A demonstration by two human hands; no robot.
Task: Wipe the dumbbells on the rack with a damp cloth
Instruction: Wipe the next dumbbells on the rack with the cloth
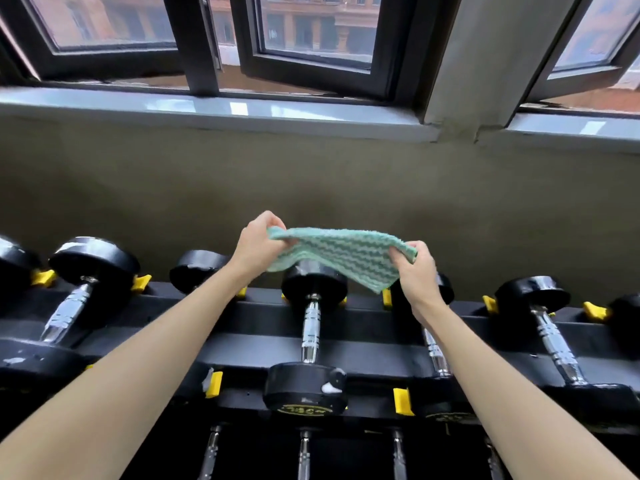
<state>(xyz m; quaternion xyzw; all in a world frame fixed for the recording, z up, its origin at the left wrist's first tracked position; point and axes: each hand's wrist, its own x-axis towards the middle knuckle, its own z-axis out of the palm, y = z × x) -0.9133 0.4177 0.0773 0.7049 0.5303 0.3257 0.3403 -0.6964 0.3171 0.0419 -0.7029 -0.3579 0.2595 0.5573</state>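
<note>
Cloth (341, 258) above dumbbell (308, 344) — on rack (363, 355)

The cloth (341, 258) hung over the far head of the middle dumbbell (309, 327), and the right forearm (485, 368) covered most of the next dumbbell (434, 348), so only bits of its handle showed. The yellow label (304, 409) on the middle one's near head was too blurry to read. The lower-row handles (304, 452) got chopped off by the bottom edge.

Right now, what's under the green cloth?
The cloth, pinched by the left hand and right hand, hangs over the centre dumbbell. Its far head shows below the hem; the head's top edge is covered. Contact can't be told.
</note>
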